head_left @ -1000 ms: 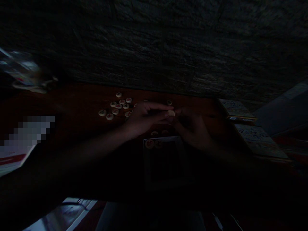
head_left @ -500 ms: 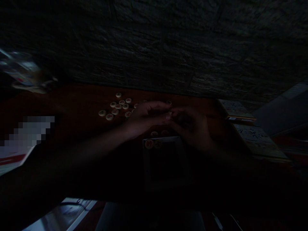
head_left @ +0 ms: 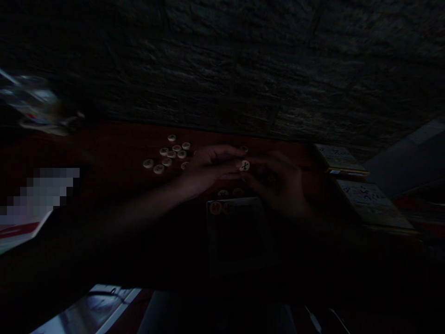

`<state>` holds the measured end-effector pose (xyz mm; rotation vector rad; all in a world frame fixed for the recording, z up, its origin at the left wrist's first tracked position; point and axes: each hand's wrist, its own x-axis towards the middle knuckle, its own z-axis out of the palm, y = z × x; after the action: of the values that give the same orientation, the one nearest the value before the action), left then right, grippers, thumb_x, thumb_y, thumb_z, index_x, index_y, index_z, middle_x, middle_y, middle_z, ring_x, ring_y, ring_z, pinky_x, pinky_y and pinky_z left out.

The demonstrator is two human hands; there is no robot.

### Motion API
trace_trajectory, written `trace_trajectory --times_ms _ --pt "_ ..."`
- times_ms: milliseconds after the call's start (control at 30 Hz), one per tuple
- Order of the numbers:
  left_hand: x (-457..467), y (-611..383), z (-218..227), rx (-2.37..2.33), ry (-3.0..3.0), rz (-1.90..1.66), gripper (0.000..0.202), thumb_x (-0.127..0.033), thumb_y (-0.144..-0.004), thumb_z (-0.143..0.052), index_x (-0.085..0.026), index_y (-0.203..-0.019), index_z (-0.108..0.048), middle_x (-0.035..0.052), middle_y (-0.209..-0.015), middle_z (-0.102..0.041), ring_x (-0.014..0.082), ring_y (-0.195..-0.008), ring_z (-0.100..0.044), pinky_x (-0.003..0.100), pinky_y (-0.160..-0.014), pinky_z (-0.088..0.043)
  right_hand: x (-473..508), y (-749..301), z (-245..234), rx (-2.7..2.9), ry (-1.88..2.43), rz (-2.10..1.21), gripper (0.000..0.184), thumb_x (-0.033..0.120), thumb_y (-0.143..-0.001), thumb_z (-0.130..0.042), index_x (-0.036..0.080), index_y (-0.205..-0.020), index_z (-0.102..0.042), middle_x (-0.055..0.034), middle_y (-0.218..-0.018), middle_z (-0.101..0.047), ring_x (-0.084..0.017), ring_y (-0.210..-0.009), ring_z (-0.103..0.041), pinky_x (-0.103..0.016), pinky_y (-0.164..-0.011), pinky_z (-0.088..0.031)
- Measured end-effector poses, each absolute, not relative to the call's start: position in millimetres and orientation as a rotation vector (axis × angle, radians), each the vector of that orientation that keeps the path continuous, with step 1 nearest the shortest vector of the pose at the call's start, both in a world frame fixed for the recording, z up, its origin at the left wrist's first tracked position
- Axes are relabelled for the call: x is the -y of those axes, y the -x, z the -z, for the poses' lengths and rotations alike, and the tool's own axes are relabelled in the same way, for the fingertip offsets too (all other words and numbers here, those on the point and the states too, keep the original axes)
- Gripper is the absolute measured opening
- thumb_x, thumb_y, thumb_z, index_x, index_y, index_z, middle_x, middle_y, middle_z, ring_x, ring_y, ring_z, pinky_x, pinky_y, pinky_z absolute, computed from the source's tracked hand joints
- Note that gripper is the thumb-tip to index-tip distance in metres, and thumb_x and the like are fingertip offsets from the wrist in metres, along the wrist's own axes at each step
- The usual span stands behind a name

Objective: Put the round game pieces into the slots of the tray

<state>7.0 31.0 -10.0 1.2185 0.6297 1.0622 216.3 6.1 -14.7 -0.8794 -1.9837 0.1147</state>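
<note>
A round xiangqi piece with a dark character facing up is held between both hands over the table. My left hand grips it from the left, its thumb at the piece's edge. From the other side my right hand curls in, index finger and thumb at the piece. Just below the hands lies a shallow box or tray, very dark, with a red-marked piece and a dimmer piece in its far left corner. Two further pieces, one a pale disc, sit right behind its far edge.
Several loose xiangqi pieces lie on the reddish table to the left. Two flat boxes are at the right. A clear container stands at the far left, and a stone-like wall rises behind the table.
The piece between my hands now shows its marked face, where before it was mostly hidden by the fingers. My right fingers have spread slightly; both hands stay in nearly the same place.
</note>
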Motion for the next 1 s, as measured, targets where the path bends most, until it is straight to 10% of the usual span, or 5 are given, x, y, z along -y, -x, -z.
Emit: trace_trajectory --times_ms 1000 --pt "-29.8 -0.6 0.0 -0.699 -1.252 -1.116 0.022 -0.034 -0.083 -0.073 -0.013 -0.088 -0.079 0.0066 -0.082 -0.079 0.0177 -0.07 -0.075 0.027 -0.066 -0.061 10.6 -202.9 3.6 2.348 0.606 -0.538 0.013 0.019 -0.085 -0.079 0.021 -0.097 -0.074 -0.0073 -0.102 -0.077 -0.022 -0.099 -0.071 -0.036 -0.087 -0.056"
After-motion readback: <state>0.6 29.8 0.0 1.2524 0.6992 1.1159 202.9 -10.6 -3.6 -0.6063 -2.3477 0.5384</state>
